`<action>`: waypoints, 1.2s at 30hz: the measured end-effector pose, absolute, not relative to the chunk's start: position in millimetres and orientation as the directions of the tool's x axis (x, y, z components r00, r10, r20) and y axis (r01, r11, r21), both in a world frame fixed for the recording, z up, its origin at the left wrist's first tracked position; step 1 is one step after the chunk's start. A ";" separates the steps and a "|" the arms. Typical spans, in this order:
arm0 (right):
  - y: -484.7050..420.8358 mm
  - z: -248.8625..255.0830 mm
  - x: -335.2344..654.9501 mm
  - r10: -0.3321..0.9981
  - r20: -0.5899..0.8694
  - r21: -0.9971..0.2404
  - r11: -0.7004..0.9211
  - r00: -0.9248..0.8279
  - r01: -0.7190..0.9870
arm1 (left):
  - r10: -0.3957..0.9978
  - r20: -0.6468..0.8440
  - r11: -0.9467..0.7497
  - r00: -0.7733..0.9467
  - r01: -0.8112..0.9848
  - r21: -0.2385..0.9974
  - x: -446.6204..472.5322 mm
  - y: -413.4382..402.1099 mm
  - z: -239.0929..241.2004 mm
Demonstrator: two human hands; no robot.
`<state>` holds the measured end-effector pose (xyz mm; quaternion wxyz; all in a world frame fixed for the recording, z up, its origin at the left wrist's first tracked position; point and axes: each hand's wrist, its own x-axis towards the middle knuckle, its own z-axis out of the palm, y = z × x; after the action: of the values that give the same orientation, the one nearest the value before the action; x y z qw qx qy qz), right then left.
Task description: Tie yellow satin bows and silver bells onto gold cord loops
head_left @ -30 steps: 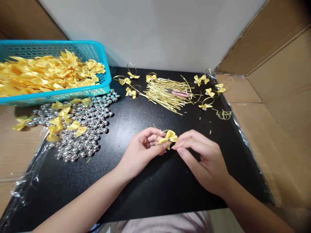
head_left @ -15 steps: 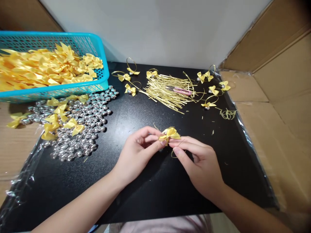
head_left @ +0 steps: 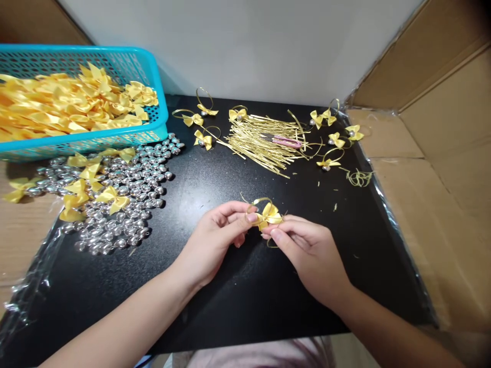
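My left hand (head_left: 217, 232) pinches the yellow bow (head_left: 270, 214) by its left side; my right hand (head_left: 311, 250) is closed at its lower edge, seemingly on gold wire (head_left: 263, 199); bow sits between both, above the black table (head_left: 245, 301); uneven pull could kink the wire or skew the bow; loose pinch could drop it; bow glossy, satiny, winged; wire thin, curled; silver beads (head_left: 120, 243) smooth, rounded, mirror-bright.

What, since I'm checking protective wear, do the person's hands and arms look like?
The left hand and right hand are gloveless; no rings show, though parts are hidden. No sleeve, watch or bracelet shows on the left forearm or right forearm.
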<state>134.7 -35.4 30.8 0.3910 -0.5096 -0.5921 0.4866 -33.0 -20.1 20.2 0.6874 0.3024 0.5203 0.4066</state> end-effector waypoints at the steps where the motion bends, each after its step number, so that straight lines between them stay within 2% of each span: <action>1: -34.7 30.3 134.8 0.984 -0.042 -0.975 -0.001 -0.175 0.224 | 0.871 -0.475 0.490 0.124 -0.257 0.833 -32.9 -20.0 20.2; 8: -34.2 29.8 136.4 0.990 -0.006 -0.971 0.028 -0.143 0.238 | 0.921 -0.379 0.389 0.088 -0.210 0.897 -33.2 -21.8 18.4; 13: -41.0 35.1 147.0 0.969 0.248 -0.893 0.232 -0.010 0.386 | 0.957 -0.285 0.291 0.063 -0.154 0.944 -33.1 -23.9 17.9; 15: -42.8 37.1 150.0 0.948 0.316 -0.863 0.307 -0.046 0.400 | 0.961 -0.265 0.273 0.077 -0.124 0.954 -31.9 -24.8 18.9; 19: -41.4 35.5 148.0 0.932 0.216 -0.834 0.332 -0.292 0.441 | 0.968 -0.231 0.240 0.100 -0.091 0.966 -29.5 -26.7 21.7; 21: -39.6 32.1 145.3 0.923 0.168 -0.804 0.331 -0.345 0.494 | 0.971 -0.214 0.225 0.110 -0.098 0.970 -28.9 -27.5 22.3; 26: -37.3 26.3 143.0 0.926 0.157 -0.759 0.336 -0.345 0.557 | 0.973 -0.195 0.209 0.122 -0.116 0.971 -27.8 -29.5 21.8; 36: -37.1 28.1 143.5 0.930 0.150 -0.785 0.318 -0.336 0.532 | 0.987 -0.139 0.147 0.080 -0.101 0.984 -27.3 -28.4 24.8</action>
<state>143.5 -37.1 28.1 0.3088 -0.4867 -0.7509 0.3223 -27.3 -28.4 24.8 0.5785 0.4534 0.4886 0.4702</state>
